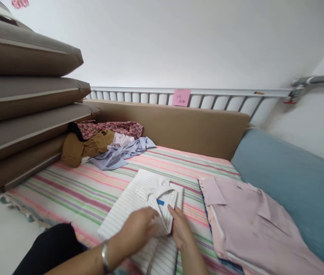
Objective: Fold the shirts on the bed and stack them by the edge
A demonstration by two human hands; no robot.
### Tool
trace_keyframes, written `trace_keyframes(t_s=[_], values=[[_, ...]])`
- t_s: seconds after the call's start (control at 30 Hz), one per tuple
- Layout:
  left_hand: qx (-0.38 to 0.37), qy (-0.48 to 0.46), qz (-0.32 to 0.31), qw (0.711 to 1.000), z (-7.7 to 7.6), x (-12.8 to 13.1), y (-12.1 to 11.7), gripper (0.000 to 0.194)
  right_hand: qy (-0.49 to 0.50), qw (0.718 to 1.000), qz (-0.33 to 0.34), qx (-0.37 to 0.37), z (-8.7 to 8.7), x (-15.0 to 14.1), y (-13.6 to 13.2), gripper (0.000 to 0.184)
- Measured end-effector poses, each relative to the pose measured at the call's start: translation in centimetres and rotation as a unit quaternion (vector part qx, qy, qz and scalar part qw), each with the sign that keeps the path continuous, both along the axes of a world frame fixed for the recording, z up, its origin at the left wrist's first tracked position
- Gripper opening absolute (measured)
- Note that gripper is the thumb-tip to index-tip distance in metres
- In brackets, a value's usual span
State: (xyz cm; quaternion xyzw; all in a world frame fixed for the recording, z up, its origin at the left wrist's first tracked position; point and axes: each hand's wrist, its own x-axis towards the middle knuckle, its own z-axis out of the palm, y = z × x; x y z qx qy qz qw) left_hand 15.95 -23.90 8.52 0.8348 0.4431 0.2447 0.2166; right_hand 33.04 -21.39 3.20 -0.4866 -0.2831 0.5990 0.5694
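Observation:
A white shirt with thin dark stripes (139, 198) lies folded on the striped bedsheet (73, 187) in front of me. Both hands rest on its collar end. My left hand (139, 229), with a metal bracelet on the wrist, has its fingers curled over the collar fabric. My right hand (180, 227) pinches the collar edge beside a small blue label (160, 202).
A folded pink shirt (248, 221) lies on a stack at the right, beside a blue cushion (288, 183). Unfolded clothes (107, 143) are piled at the back left. Grey cushions (21, 107) are stacked at the left. A brown bolster (179, 126) and a white rail (208, 95) run along the wall.

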Motion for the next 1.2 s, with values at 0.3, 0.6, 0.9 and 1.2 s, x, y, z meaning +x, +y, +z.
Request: trace_keyframes(t_s=[0.3,0.6,0.9,1.2], values=[[-0.160,-0.120,0.275,0.940,-5.3,-11.9,5.6,0.036,-0.386,0.922,-0.031,-0.007,-1.0,2.2,1.3,0.047],[-0.375,-0.178,0.187,0.890,-2.7,-7.6,12.4,0.050,-0.543,0.834,-0.041,-0.087,1.4,3.1,-1.4,0.052],[-0.403,-0.151,0.169,0.887,-2.6,-3.5,18.3,0.031,-0.480,0.869,-0.031,-0.113,0.5,4.5,-0.4,0.061],[-0.240,-0.170,0.348,0.890,-2.4,-9.7,20.2,0.021,-0.474,0.873,-0.021,-0.112,1.1,3.3,1.1,0.066]])
